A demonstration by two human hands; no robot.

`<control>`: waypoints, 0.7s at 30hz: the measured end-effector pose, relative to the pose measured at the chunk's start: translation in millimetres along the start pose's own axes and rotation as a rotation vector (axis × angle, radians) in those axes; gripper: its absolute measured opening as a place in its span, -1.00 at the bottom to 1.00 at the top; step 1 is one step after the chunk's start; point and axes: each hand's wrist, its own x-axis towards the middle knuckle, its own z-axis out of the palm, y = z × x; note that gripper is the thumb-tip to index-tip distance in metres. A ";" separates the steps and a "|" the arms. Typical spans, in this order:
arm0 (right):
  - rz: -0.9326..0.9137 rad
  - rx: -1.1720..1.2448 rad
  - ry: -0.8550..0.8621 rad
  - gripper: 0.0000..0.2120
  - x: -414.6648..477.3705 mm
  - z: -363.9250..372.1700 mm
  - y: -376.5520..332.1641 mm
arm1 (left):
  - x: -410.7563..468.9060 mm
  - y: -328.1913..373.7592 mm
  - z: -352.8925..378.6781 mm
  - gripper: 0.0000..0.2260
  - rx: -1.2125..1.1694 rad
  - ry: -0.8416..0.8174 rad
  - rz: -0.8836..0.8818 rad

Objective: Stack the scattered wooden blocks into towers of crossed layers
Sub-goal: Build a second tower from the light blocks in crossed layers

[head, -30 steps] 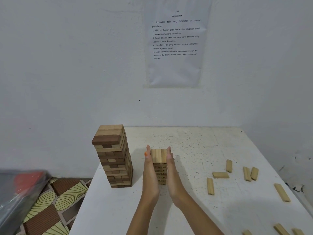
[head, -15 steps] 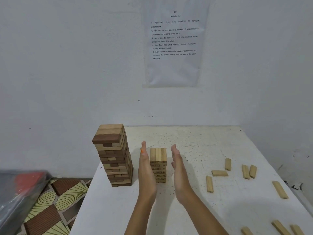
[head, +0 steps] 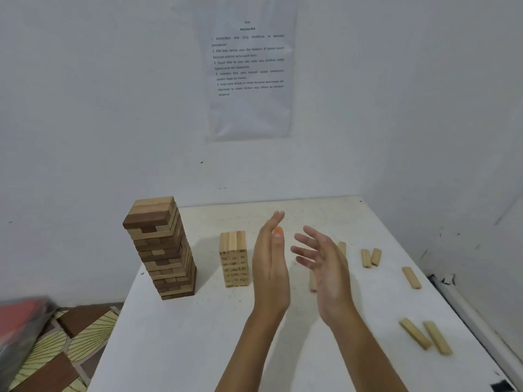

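A short tower of light wooden blocks (head: 235, 258) stands on the white table (head: 198, 349), its top layer of three blocks running front to back. My left hand (head: 270, 264) hovers flat and empty just right of that tower, apart from it. My right hand (head: 325, 264) is open further right, fingers spread, holding nothing. Loose light blocks lie on the right: a pair (head: 370, 257) at the back, a single one (head: 411, 277), a near pair (head: 426, 336), and two partly hidden behind my right hand (head: 342, 247).
A taller tower of mixed dark and light blocks (head: 164, 247) stands at the table's left edge. A printed sheet (head: 249, 69) hangs on the white wall behind. Left of the table lie a patterned floor mat (head: 56, 349) and a grey-red bag (head: 19, 321).
Both hands have let go of the short light tower and moved right and up, away from it. The view has also turned right, so the towers sit further left.
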 end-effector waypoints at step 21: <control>-0.138 -0.770 0.336 -0.77 -39.9 -191.3 12.7 | -77.1 -76.2 79.6 -0.60 0.597 -1.005 -0.031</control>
